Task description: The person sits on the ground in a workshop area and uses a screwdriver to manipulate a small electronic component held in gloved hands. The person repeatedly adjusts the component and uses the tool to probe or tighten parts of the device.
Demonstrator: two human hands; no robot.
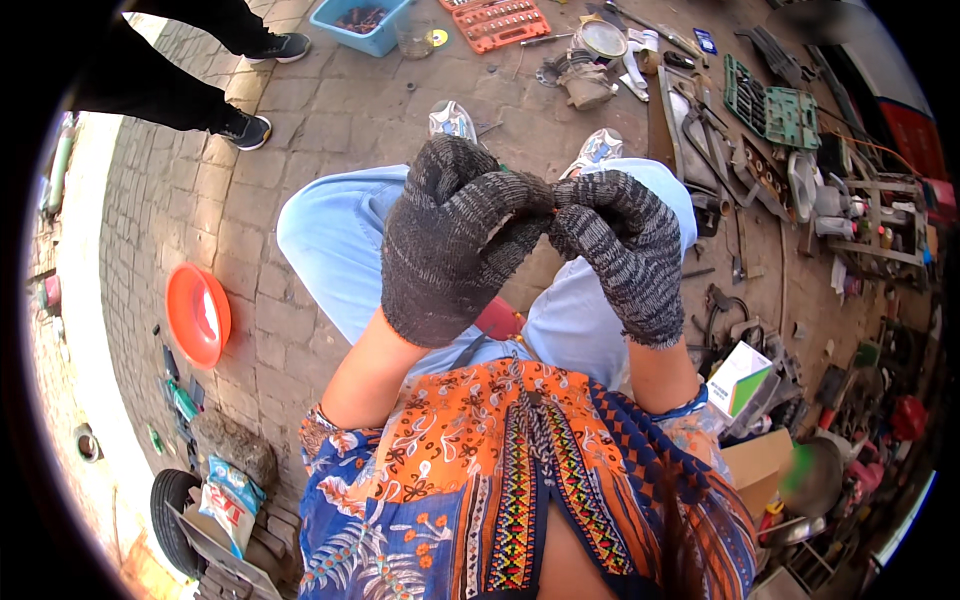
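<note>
In a dark grey knitted glove, my left hand [440, 245] is raised over my lap, its fingers curled and pinched together. My right hand [632, 255], in a matching streaked glove, meets it fingertip to fingertip. Whatever sits between the two pinches is too small and too covered by the gloves to name. Below them are my legs in light blue jeans [335, 240], knees apart. A bit of something red [500, 318] shows between my thighs under the left wrist.
An orange-red basin [198, 316] stands on the paving at left. Ahead are a blue tub [360, 30] and an orange socket set case [500, 24]. A green tool case [770, 105] and many loose tools crowd the right. Another person's shoe [248, 130] is at upper left.
</note>
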